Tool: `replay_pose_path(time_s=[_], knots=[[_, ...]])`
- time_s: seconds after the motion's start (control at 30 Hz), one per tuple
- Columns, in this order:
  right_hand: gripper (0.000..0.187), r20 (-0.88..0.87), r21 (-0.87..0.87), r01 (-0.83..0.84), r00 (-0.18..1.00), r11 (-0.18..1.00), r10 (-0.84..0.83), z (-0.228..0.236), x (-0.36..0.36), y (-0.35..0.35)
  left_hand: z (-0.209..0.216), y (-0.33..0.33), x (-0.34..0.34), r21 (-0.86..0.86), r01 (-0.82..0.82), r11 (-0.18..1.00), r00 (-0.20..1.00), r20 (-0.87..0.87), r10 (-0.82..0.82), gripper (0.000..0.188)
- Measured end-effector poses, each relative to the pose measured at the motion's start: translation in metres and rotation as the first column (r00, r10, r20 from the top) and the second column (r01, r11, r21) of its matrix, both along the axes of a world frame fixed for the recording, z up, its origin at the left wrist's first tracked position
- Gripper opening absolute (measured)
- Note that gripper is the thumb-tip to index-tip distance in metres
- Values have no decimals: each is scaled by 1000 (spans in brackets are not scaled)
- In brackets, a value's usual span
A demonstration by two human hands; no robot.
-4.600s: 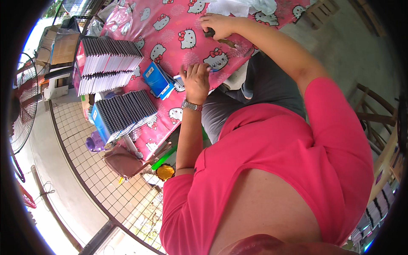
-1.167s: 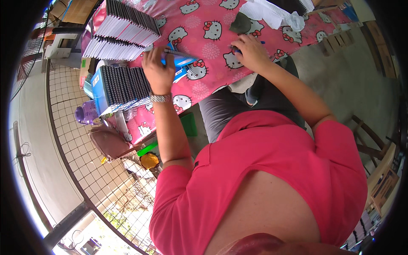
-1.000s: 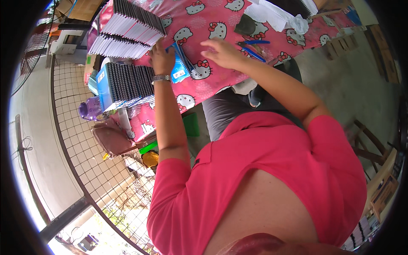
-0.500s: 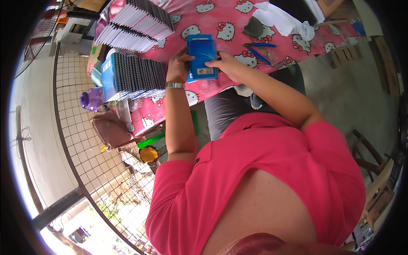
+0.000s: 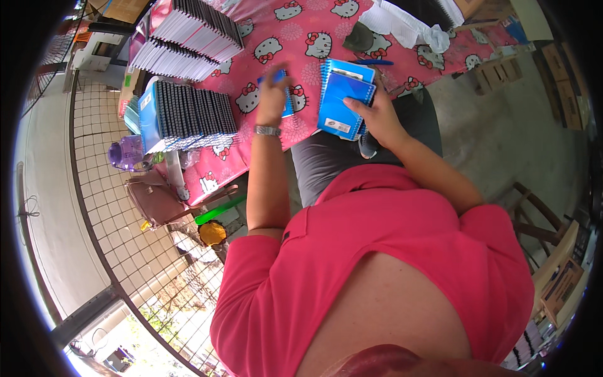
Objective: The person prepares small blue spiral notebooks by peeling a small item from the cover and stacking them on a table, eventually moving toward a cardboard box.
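My right hand is closed on a couple of blue spiral notebooks, fanned slightly apart, with the thumb lying across the top cover. They are held at the near edge of the table. My left hand, a watch on its wrist, is over another blue spiral notebook that lies on the tablecloth, partly hidden under it. Motion smears its fingers, so whether they touch that notebook is unclear. Just beyond the held notebooks a blue handle of a pliers-like tool shows.
A pink patterned cloth covers the table. On the left stand a row of blue spiral notebooks and stacks of dark-bound ones. Nearby are a purple bottle and a brown bag. White crumpled material lies at the far right.
Both hands were on blue notebooks together in the middle. Now the right hand has carried notebooks to the right, and the left hand has come apart from them, over another notebook.
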State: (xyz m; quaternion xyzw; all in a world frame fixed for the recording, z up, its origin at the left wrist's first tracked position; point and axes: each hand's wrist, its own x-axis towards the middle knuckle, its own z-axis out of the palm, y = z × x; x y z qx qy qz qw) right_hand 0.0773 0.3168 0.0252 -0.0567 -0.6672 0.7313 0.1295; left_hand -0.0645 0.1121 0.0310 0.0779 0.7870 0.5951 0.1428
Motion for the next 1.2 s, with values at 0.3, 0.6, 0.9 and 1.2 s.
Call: replay_pose_path(time_s=[0.3,0.6,0.9,1.2], knots=[[52,415,-130,-12,907,991,65,-52,-61,-45,-23,19,39,113,-170,979,949,287,131,67],[69,6,432,23,1000,902,-29,0,-2,-24,-17,34,62,543,0,840,966,217,-141,55],[107,-257,319,126,965,939,-42,-30,11,8,-15,62,51,554,280,784,938,14,-345,55],[63,59,562,-88,996,823,67,-43,5,-7,-73,33,55,489,249,836,944,70,-323,40]])
